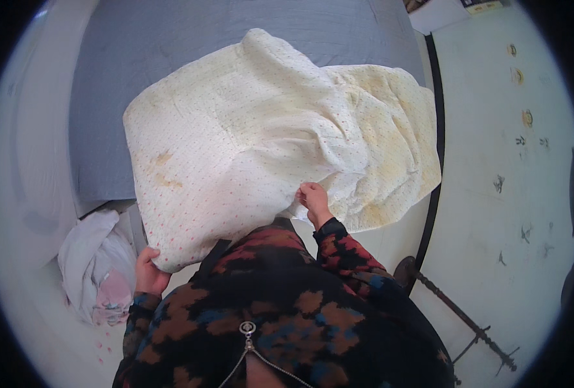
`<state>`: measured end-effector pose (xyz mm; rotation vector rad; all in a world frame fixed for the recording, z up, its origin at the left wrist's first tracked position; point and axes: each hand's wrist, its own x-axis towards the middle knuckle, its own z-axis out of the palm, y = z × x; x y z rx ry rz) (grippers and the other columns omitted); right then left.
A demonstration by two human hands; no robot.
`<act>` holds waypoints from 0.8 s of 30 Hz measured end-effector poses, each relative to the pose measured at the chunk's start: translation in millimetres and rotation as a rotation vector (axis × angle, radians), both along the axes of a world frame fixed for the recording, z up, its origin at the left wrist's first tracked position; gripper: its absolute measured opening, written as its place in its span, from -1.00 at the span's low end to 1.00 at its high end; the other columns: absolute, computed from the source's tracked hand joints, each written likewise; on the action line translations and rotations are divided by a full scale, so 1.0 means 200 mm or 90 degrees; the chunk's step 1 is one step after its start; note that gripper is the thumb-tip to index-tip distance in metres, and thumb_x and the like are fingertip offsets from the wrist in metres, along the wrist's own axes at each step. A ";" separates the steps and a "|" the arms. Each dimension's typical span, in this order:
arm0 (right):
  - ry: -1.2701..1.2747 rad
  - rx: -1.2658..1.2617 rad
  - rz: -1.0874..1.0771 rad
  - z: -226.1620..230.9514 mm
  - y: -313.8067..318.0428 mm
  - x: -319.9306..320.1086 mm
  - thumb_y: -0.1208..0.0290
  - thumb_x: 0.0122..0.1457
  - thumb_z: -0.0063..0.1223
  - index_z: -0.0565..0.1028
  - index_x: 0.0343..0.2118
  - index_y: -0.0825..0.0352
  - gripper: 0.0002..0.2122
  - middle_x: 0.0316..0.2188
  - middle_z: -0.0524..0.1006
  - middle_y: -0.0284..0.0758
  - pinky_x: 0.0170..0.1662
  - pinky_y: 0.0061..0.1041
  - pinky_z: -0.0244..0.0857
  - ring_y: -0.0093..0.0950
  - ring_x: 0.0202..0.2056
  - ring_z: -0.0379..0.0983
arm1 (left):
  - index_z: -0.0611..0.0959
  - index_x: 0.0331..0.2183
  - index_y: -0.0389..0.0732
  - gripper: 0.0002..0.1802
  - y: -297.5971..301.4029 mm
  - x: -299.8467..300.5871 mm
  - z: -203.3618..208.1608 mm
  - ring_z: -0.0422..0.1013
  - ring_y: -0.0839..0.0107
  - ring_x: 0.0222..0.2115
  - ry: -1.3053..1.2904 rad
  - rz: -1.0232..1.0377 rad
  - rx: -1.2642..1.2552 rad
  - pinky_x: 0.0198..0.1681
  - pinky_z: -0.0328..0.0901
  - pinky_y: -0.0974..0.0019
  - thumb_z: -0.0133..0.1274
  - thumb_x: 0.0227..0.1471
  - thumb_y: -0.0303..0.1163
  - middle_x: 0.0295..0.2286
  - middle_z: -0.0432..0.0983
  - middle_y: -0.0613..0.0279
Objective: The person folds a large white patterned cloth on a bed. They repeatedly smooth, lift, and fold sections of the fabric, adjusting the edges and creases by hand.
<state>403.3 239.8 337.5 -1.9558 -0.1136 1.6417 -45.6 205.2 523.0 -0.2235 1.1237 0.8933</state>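
Observation:
Two stained white pillows with small pink dots lie at the near edge of a grey-covered bed. The left pillow (196, 149) has brownish marks and partly overlaps the yellowed, wrinkled right one (390, 142). At the left pillow's near left corner, my left hand (151, 271) is closed on its fabric. My right hand (313, 202) pinches the cloth along the near side, close to where the two pieces meet. A fold of fabric rises toward those fingers. Both forearms wear dark patterned sleeves.
The grey bed sheet (151, 39) stretches behind. A bundled whitish plastic bag (96, 258) with something pink sits on the floor at left. On the right are a pale wall (487, 174) with small decals, and a dark metal stand (465, 317).

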 end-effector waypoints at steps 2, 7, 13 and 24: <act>0.017 -0.002 -0.004 0.00 -0.03 -0.03 0.37 0.22 0.08 0.49 -0.21 0.34 -0.83 -0.29 0.50 -0.32 -0.17 -0.40 0.40 -0.46 -0.25 0.45 | 0.22 0.26 -0.37 -0.19 0.01 -0.01 0.00 0.25 0.00 0.21 -0.009 -0.018 -0.001 0.30 0.12 -0.09 -0.06 -0.07 -0.40 0.20 0.28 -0.07; 0.204 0.182 -0.245 0.19 -0.05 -0.02 0.46 0.30 -0.14 0.47 -0.14 0.38 -0.82 -0.13 0.56 -0.25 -0.02 -0.30 0.42 -0.38 -0.11 0.51 | 0.23 0.25 -0.36 -0.22 0.02 -0.03 -0.03 0.25 0.03 0.21 -0.048 -0.032 0.057 0.30 0.13 -0.07 -0.06 -0.03 -0.39 0.20 0.29 -0.06; 0.269 0.249 -0.283 0.48 -0.12 -0.05 0.49 0.36 -0.18 0.40 0.07 0.48 -0.71 0.05 0.51 -0.14 0.13 -0.32 0.38 -0.31 0.06 0.47 | 0.25 0.25 -0.34 -0.25 0.01 -0.04 -0.08 0.26 0.06 0.20 -0.056 -0.014 0.090 0.30 0.13 -0.04 -0.05 0.00 -0.37 0.20 0.29 -0.03; 0.388 0.281 -0.331 1.59 -0.23 0.06 0.39 0.38 -0.16 0.18 0.28 0.49 -0.53 0.23 0.34 -0.08 0.28 -0.20 0.23 -0.26 0.20 0.36 | 0.26 0.26 -0.30 -0.19 0.22 0.12 0.50 0.23 0.05 0.22 -0.109 -0.075 0.599 0.33 0.07 -0.06 -0.01 -0.06 -0.33 0.23 0.24 -0.03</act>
